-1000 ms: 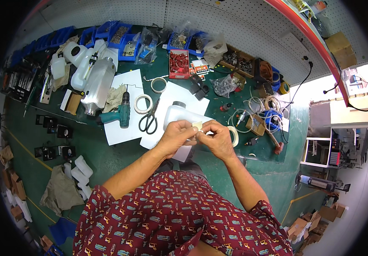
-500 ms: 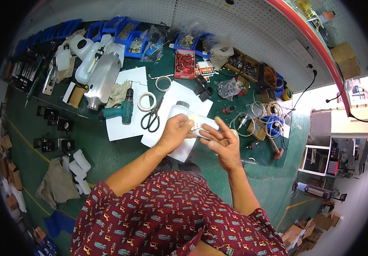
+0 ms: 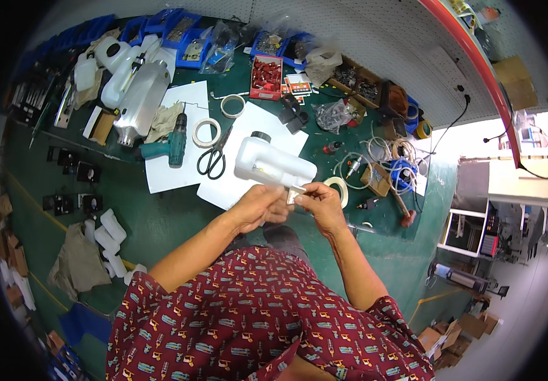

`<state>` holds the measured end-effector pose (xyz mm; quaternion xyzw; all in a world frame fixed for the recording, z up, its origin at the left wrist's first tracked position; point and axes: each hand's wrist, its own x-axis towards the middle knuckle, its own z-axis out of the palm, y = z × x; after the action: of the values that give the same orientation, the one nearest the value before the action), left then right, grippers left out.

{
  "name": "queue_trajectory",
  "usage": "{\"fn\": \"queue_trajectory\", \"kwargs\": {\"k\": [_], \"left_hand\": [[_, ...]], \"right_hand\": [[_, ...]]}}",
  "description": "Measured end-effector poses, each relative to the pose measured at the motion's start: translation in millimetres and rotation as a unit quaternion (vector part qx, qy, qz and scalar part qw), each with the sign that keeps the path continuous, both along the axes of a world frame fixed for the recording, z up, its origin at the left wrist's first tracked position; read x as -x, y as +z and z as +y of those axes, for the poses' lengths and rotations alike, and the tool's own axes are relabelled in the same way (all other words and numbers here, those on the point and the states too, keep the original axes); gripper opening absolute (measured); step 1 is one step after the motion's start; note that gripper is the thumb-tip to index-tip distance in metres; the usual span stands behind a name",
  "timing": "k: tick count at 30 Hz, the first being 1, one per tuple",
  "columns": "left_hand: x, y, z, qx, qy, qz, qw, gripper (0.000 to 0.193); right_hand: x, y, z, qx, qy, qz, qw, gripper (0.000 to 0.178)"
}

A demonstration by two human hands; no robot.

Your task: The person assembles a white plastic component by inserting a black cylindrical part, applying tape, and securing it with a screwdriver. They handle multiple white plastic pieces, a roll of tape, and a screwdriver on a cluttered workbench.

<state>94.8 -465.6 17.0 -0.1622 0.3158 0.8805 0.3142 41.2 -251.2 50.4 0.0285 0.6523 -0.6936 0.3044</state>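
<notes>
In front of my body my two hands meet at the table's near edge. My right hand (image 3: pixel 323 206) is closed, pinching a small cream-white flat piece (image 3: pixel 293 193) between thumb and fingers. Right beside it, my left hand (image 3: pixel 262 206) has its fingers curled in; what they grip, if anything, is hidden. Just beyond both hands a white plastic bottle (image 3: pixel 280 166) with a grey cap (image 3: pixel 261 136) lies on white paper (image 3: pixel 223 190). A cream tape roll (image 3: pixel 342 193) lies next to my right hand.
Black-handled scissors (image 3: pixel 211 162), a tape roll (image 3: pixel 206 133) and a teal cordless drill (image 3: pixel 176 145) lie left of the bottle. A metal canister (image 3: pixel 142 105) is farther left. Behind stand a red parts box (image 3: pixel 266 77) and blue bins (image 3: pixel 192 52). Coiled tubing (image 3: pixel 375 152) and a hammer (image 3: pixel 406 214) lie right.
My right hand has gone from spread fingers to a pinch on the small piece. Both hands have moved nearer my body, uncovering the bottle. The view has shifted slightly.
</notes>
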Motion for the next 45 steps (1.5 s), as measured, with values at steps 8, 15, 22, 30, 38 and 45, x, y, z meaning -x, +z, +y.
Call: {"fn": "queue_trajectory", "kwargs": {"k": [8,15,22,30,38,45], "left_hand": [[-39,-44,47,-0.122,0.004,-0.054,0.991,0.026],[-39,-71,115,-0.021,0.231,-0.046,0.972,0.009],[-4,-144,133,0.024,0.458,-0.09,0.884,0.011],[-4,-158,139,0.006,0.458,-0.09,0.884,0.01],[13,-158,149,0.064,0.463,-0.102,0.878,0.011],[28,-160,156,0.168,0.467,-0.141,0.857,0.014]], "right_hand": [[18,-37,44,0.114,0.229,-0.029,0.966,0.009],[53,-58,70,-0.071,0.276,0.016,0.958,0.023],[106,-133,55,-0.192,0.154,0.402,0.882,0.035],[89,-156,22,-0.34,0.197,0.447,0.804,0.072],[95,-155,19,-0.343,0.235,0.384,0.824,0.078],[113,-162,30,-0.308,0.295,0.374,0.824,0.083]]}}
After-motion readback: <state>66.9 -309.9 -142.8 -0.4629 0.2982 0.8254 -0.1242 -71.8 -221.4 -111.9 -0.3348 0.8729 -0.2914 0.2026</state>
